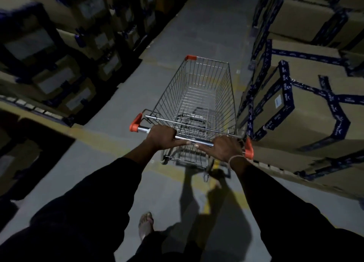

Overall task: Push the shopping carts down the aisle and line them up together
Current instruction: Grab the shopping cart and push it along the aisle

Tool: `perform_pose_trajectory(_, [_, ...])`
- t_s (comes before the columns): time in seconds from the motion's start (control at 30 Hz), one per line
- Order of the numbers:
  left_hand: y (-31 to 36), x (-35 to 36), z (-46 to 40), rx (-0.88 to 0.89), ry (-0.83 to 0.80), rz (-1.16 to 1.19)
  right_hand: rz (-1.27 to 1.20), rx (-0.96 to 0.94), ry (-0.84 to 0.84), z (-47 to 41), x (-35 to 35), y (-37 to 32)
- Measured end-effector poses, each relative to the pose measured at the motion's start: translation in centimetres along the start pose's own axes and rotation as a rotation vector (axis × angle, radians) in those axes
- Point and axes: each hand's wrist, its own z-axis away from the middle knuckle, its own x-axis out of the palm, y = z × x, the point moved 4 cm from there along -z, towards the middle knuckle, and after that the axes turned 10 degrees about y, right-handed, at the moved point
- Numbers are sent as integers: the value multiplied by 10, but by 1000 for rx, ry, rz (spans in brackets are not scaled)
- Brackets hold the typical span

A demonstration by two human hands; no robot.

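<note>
A metal wire shopping cart [199, 96] with orange corner caps stands in front of me in a dim warehouse aisle, its basket holding nothing. Its chrome handle bar [201, 141] runs across the near end. My left hand [162, 136] is wrapped around the left part of the bar. My right hand [226, 148], with a thin band at the wrist, grips the right part. Only this one cart is in view.
Stacked cardboard boxes with blue tape [307, 108] crowd the right side, very close to the cart's right edge. More boxes on racks [65, 51] line the left. Grey floor with yellow lines [206, 25] runs ahead between them. My sandalled foot [145, 226] shows below.
</note>
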Motion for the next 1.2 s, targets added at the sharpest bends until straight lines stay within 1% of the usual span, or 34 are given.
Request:
perform_pose_trajectory(0.13, [21,-6,35,-70,33,-24,3,-115,29,14,0,4])
perform_pose_trajectory(0.27, [31,-8,70,-165,11,-27,-1,-200,13,31,-5,-4])
perform_pose_trajectory(0.53, [34,-22,144,-304,46,-71,11,-311,-23,61,-3,-45])
perform_pose_trajectory(0.7, [39,-31,201,-396,72,-86,13,-397,-12,89,-2,-75])
perform_pose_trajectory(0.9, [58,-34,279,-509,86,-93,24,-497,8,135,1,-109])
perform_pose_trajectory(1.2, [106,-49,418,-668,112,-166,26,-643,18,231,15,-163])
